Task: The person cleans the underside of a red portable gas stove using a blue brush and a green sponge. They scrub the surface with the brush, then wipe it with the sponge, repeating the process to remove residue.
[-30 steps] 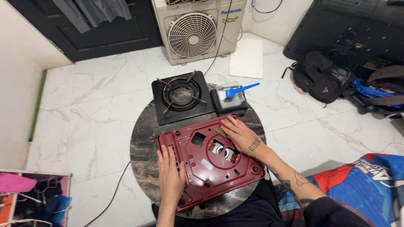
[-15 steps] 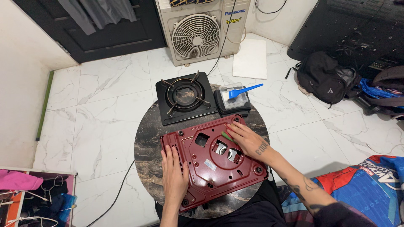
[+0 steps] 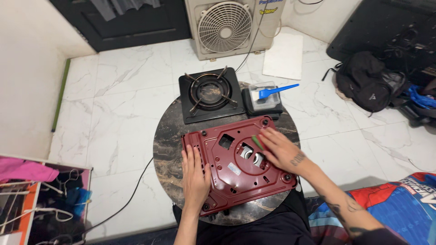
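A dark red metal base plate point(image 3: 231, 177), turned underside up, lies on a round dark marble table point(image 3: 165, 145). My left hand point(image 3: 195, 174) lies flat on the plate's left edge, fingers together. My right hand point(image 3: 281, 149) rests on the plate's upper right part and holds a small green tool point(image 3: 257, 142) whose tip points toward the plate's central openings. Beyond the plate stands a black single gas burner point(image 3: 209, 94).
A clear small box with a blue brush point(image 3: 274, 90) sits on a black block beside the burner. An air-conditioner outdoor unit point(image 3: 227, 25), a white board point(image 3: 284, 56), a black backpack point(image 3: 368, 81) and a cable point(image 3: 131, 199) lie on the white marble floor.
The view has shifted, so everything sits further right and lower. My right hand slid a little toward the plate's centre with the green tool. The left hand stays flat.
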